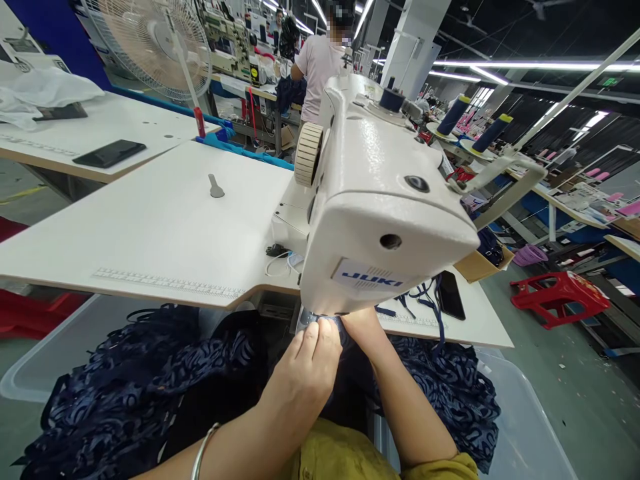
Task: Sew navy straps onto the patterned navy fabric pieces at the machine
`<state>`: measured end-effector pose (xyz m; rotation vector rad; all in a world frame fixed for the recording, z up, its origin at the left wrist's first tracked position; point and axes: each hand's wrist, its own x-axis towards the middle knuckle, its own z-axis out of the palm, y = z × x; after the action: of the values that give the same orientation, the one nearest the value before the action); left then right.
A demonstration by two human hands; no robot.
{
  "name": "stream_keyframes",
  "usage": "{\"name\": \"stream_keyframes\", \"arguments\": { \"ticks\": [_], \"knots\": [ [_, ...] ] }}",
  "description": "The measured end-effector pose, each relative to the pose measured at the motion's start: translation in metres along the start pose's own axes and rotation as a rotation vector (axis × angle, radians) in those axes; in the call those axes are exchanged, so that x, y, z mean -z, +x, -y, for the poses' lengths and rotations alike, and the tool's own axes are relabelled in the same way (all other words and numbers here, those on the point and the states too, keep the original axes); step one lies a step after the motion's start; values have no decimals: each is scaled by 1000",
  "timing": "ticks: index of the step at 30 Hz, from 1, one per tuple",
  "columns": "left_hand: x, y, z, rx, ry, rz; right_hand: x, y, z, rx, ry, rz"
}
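A white JUKI sewing machine (395,173) stands in the middle of the view. Just below its head, my left hand (310,357) has its fingers pressed together on dark blue fabric (333,393). To the right, my right hand (363,323) reaches under the machine head, with its fingers hidden behind the machine. Patterned navy fabric is heaped at the lower left (130,380) and at the lower right (450,393). Dark blue straps (425,293) lie on the table right of the machine head.
The white table (200,233) holds a small grey metal piece (215,187) and, at the right, a phone (451,295). Clear plastic bins (525,413) flank my lap. A fan (155,40) and a person in a pink shirt (320,73) are beyond. A red stool (560,297) stands right.
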<state>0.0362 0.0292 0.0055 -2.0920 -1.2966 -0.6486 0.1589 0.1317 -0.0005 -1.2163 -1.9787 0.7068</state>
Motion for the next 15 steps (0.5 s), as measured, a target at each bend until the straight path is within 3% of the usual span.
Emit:
{"name": "stream_keyframes", "arguments": {
  "ticks": [8, 15],
  "knots": [
    [2, -5, 4, 27, 9, -33, 3, 2, 11, 53, 98, -37],
    [2, -8, 8, 18, -26, -33, 1, 2, 11, 11, 120, -55]
  ]
}}
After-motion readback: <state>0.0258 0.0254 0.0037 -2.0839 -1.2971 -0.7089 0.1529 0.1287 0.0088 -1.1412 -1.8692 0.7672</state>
